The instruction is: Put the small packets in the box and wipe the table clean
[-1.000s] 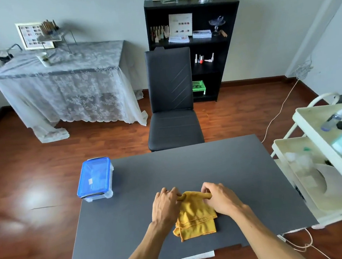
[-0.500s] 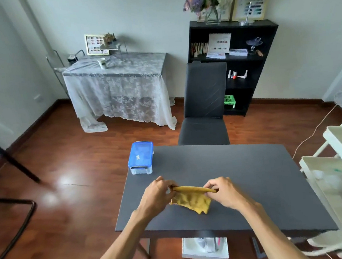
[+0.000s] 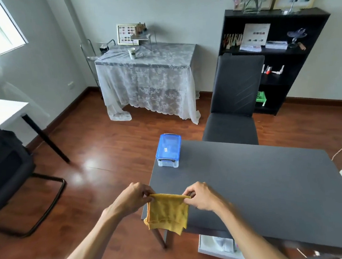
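While the yellow cloth [image 3: 167, 212] hangs low in the frame's centre, over the near left corner of the dark table [image 3: 254, 179], the left hand [image 3: 134, 199] pinches its upper left corner and the right hand [image 3: 200, 195] its upper right; the blue-lidded box [image 3: 169, 150], apparently closed, sits at the table's far left corner, above the hands.

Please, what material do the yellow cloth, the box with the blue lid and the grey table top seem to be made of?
Yellow cloth: soft, matte fabric, perhaps microfibre; it hangs limp and creased from the left hand and the right hand.
Box: plastic; clear walls and a glossy, translucent blue lid.
Table top: smooth, matte dark grey, probably laminate or painted board; it shows no grain and no glare.
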`<state>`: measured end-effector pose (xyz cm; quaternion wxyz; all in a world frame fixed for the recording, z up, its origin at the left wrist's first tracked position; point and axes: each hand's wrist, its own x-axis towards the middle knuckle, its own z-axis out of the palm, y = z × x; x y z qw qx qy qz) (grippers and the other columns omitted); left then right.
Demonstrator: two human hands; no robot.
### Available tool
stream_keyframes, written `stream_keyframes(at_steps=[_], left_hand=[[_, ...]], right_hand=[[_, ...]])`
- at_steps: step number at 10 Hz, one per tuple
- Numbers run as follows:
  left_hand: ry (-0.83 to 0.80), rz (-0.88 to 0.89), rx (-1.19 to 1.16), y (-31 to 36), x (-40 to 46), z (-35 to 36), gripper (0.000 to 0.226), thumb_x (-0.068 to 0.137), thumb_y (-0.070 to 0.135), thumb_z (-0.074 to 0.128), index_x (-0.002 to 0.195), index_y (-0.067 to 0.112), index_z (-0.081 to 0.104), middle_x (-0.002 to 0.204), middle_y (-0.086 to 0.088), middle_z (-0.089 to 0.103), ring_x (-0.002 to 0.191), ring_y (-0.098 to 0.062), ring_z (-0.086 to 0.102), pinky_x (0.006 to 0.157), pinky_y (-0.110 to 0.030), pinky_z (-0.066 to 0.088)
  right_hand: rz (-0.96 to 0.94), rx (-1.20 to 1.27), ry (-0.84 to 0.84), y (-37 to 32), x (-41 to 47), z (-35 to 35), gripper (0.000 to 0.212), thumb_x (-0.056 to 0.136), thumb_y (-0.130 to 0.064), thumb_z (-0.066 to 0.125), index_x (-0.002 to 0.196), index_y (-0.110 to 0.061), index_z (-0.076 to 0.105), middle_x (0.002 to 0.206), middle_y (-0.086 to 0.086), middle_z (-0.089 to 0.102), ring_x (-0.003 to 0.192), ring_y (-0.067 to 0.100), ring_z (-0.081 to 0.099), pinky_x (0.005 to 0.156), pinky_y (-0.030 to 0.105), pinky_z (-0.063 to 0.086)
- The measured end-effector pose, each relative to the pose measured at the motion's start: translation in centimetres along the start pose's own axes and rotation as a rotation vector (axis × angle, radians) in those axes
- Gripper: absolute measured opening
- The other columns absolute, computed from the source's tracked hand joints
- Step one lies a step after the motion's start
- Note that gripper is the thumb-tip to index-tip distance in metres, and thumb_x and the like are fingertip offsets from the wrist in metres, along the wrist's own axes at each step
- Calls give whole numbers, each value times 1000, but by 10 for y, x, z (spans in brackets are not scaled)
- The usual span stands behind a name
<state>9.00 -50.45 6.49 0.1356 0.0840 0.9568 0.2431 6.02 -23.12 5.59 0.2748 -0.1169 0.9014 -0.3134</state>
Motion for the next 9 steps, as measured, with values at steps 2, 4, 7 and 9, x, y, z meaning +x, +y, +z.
stream_keyframes(at_steps=[2, 4, 7, 9], left_hand=[[-20, -72, 85, -26, 41, 11, 15, 83, 27, 68, 95, 34, 71, 79, 17, 62, 73, -4, 55, 67, -27, 50], [49, -100, 99, -46, 84, 21, 17, 85, 24, 66, 99, 32, 72, 92, 11, 71, 87, -14, 63, 65, -27, 46], [228, -63, 73, -52, 97, 54, 33, 86, 24, 69, 118, 22, 63, 111, 2, 65, 104, -23, 58, 75, -38, 53], [357, 109, 2, 20, 87, 88, 32, 92, 27, 63, 122, 19, 59, 116, 2, 63, 108, -21, 57, 84, -34, 49]], right_hand=[[76, -148, 122, 3, 49, 15, 18, 83, -41, 68, 98, -34, 73, 96, -7, 77, 90, 19, 71, 71, 26, 52], [103, -157, 147, 12, 91, 17, 20, 86, -34, 60, 101, -32, 74, 100, -4, 76, 93, 23, 70, 73, 29, 55], [-31, -186, 87, 26, 97, 19, 36, 96, -36, 56, 131, -30, 62, 129, -2, 64, 119, 22, 58, 99, 37, 50], [-5, 100, 269, 42, 47, 6, 25, 96, -36, 56, 117, -32, 68, 105, -11, 69, 97, 8, 63, 90, 30, 52]])
